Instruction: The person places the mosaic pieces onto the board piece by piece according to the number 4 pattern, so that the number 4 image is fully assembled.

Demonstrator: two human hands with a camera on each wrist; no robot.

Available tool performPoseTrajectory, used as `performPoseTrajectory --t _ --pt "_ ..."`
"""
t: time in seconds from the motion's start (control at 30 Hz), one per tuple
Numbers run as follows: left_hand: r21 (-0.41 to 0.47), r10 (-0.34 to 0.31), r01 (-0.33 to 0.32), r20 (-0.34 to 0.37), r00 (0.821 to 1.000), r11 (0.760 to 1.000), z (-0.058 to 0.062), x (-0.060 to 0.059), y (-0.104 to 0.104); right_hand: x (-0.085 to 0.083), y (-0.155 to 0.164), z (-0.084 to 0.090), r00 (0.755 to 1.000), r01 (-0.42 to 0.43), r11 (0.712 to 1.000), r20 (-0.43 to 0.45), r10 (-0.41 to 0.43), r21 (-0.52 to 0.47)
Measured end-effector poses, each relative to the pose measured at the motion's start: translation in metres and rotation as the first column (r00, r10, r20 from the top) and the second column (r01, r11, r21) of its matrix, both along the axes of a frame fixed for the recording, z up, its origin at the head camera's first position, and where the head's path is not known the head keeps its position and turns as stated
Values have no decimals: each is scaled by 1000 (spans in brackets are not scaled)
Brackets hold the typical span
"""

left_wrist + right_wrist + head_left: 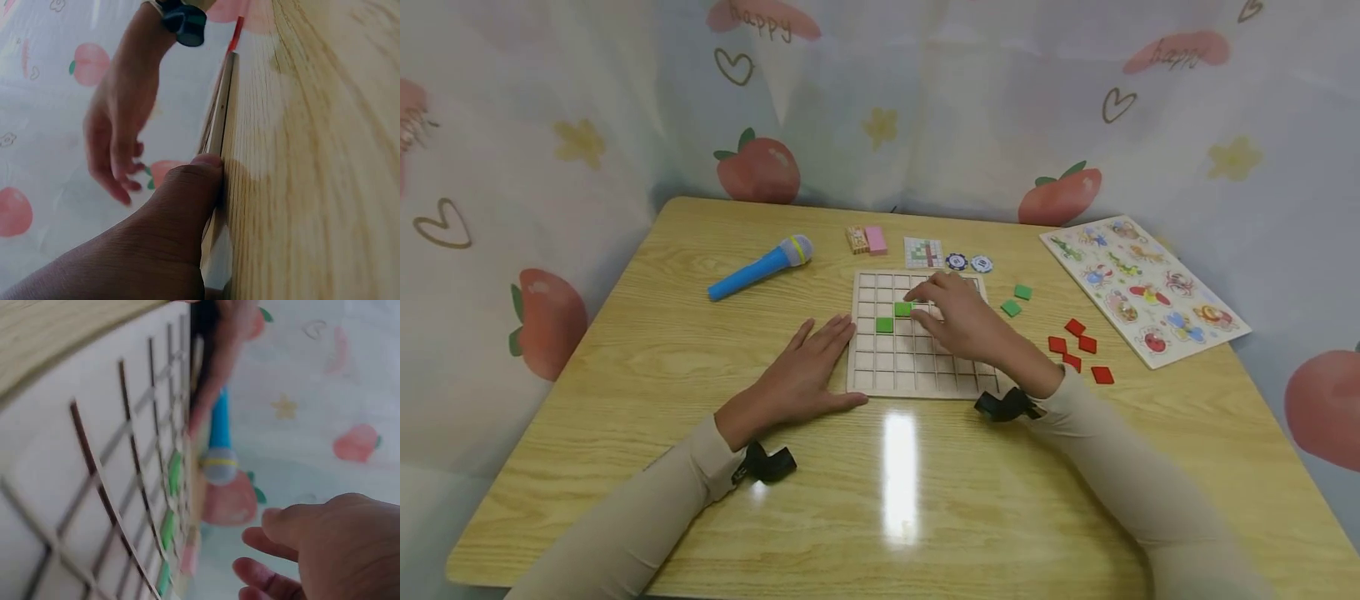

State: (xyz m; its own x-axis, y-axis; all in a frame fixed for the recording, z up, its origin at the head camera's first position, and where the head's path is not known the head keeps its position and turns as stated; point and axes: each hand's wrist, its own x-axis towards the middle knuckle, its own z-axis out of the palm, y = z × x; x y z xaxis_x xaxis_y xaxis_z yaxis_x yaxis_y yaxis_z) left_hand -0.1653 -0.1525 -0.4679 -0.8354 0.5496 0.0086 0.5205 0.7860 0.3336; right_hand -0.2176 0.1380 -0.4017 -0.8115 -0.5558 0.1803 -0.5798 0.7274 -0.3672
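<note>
A wooden grid board [880,367] lies flat on the table. My left hand [801,375] rests beside its left side with fingers spread, fingertips at the edge and thumb by the near corner. Above the board hovers my right hand [958,317], its fingers loosely bent and parted from the thumb, with nothing between them in the right wrist view. Two green square tiles [884,325] sit diagonally in neighbouring cells. A third green tile [164,579] shows in the right wrist view; in the head view the right hand hides it.
Right of the board lie two loose green tiles [1011,308] and several red tiles [1102,375]. Behind it are a small pattern card [922,252], two poker chips [981,263] and two small boxes [876,241]. A toy microphone [760,271] lies left, an animal picture board [1142,287] right.
</note>
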Motion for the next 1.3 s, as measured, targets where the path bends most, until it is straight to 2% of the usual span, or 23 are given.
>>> performPoseTrajectory --t 0.17,0.27,0.4,0.53,0.67,0.83,0.93,1.13,1.3 --pt "8 20 -20 14 1000 1000 0 1 -5 9 48 19 992 103 985 -60 -112 -141" --pt "13 25 -25 17 1000 1000 -2 2 -6 17 77 18 977 175 969 -88 -193 -174" --pt "23 29 -30 25 999 999 -5 4 -10 28 105 4 966 204 964 -123 -227 -173" --pt "28 41 -41 19 999 999 -6 4 -14 28 120 -14 962 220 955 -121 -246 -197" --pt "41 30 -30 13 999 999 -8 3 -15 17 127 -32 948 292 931 -63 -312 -217" --pt "44 15 -16 16 1000 999 -9 2 -12 8 131 -48 920 390 902 50 -388 -184" --pt "45 16 -17 20 1000 999 -8 2 -9 3 132 -54 922 386 909 66 -380 -156" --pt "37 5 -5 7 1000 999 -4 1 -4 -3 137 -61 951 310 947 25 -309 -86" --pt "24 -3 3 1 1000 1000 -2 0 0 -4 142 -64 962 271 960 -9 -272 -69"
